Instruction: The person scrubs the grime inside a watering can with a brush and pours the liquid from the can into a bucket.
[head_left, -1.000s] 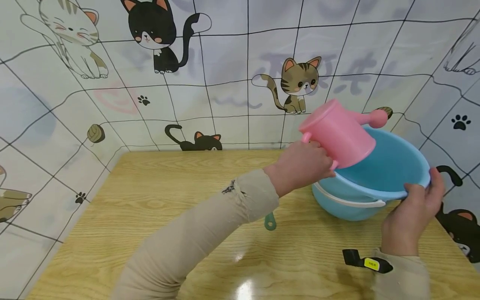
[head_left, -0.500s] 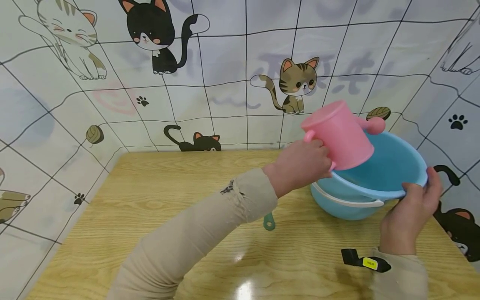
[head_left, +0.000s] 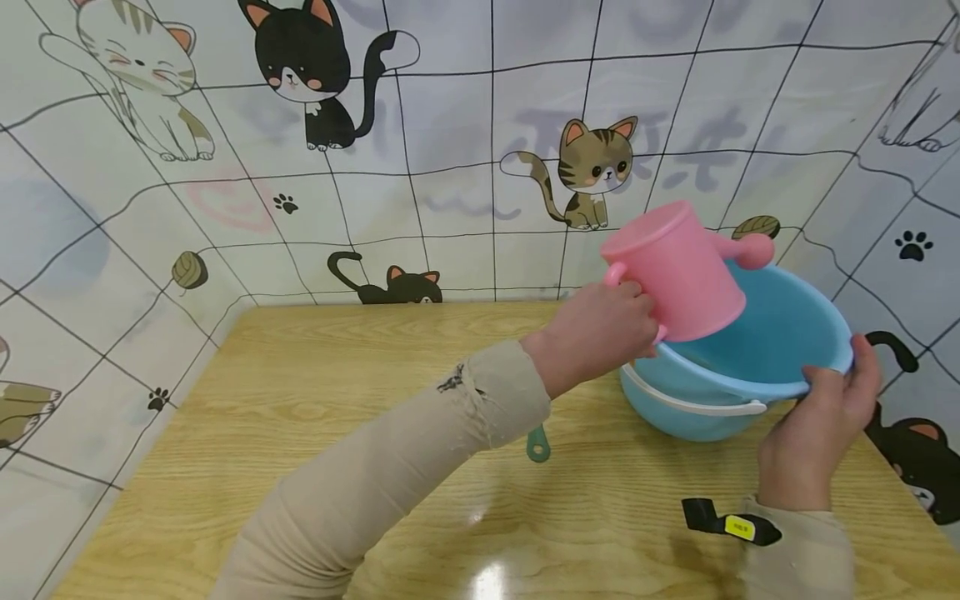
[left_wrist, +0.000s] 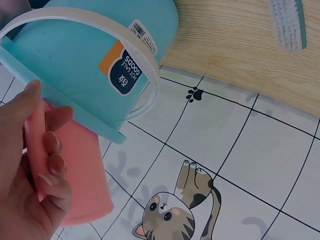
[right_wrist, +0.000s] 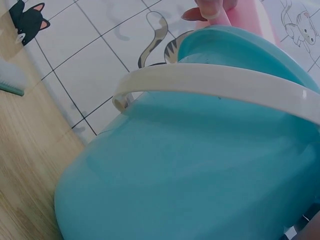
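Note:
My left hand (head_left: 600,337) grips the handle of a pink watering can (head_left: 678,271), which tilts over the left side of a light blue bucket (head_left: 697,425). The can's round spout head (head_left: 756,250) points right, above the bucket's far rim. With thumb and fingers, my right hand (head_left: 813,433) holds the bucket's near right rim. A white carrying handle (left_wrist: 85,15) hangs along the bucket's outer side. In the left wrist view a label (left_wrist: 123,70) shows on the bucket wall. No water can be made out.
On the wooden table (head_left: 315,400) lies a brush (left_wrist: 287,22) with white bristles; in the head view its green handle end (head_left: 537,444) shows below my left sleeve. A cat-printed wall sheet (head_left: 450,192) stands close behind the bucket and along the sides.
Watering can, bucket and both hands have shifted very slightly left in the head view, as the whole scene has. Both grips stay the same.

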